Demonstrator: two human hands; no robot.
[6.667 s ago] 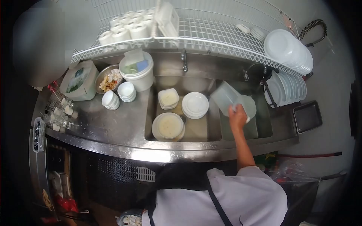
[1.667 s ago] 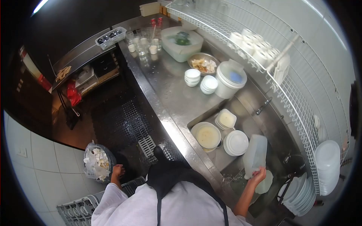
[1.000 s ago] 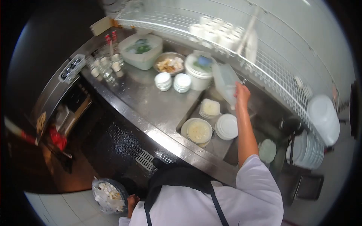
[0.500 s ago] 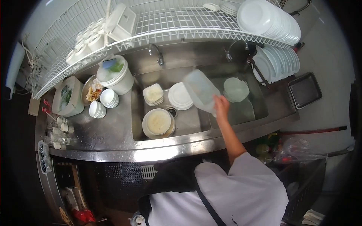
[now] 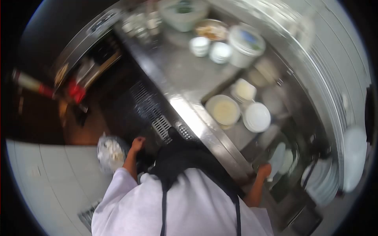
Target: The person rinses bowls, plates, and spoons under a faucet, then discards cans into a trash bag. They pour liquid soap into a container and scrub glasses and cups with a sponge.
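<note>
Low over the right basin of the sink [image 5: 275,135], a clear plastic container [image 5: 277,157] is gripped at its near end by the right hand [image 5: 264,171]; the fingers are closed on it, though much is smeared by blur. The container is tilted, its far end raised toward the back wall. Whether it touches the basin cannot be told.

The left hand [image 5: 138,143] is hung at the person's side, clear of the counter. Nothing is seen in it, and whether it is clenched or slack cannot be told. Just beside it, on the dark floor, a bin [image 5: 110,153] filled with pale scraps is seen, and a floor grate [image 5: 162,128] lies near.

In the left basin a big bowl [image 5: 223,111] is set next to a stack of plates [image 5: 256,117], with a square tub [image 5: 244,90] behind them. Farther along the counter [image 5: 185,74], two stacks of small bowls [image 5: 200,45] are placed beside a white bucket [image 5: 246,45]. At the far right, white plates [image 5: 354,157] are racked on edge.
</note>
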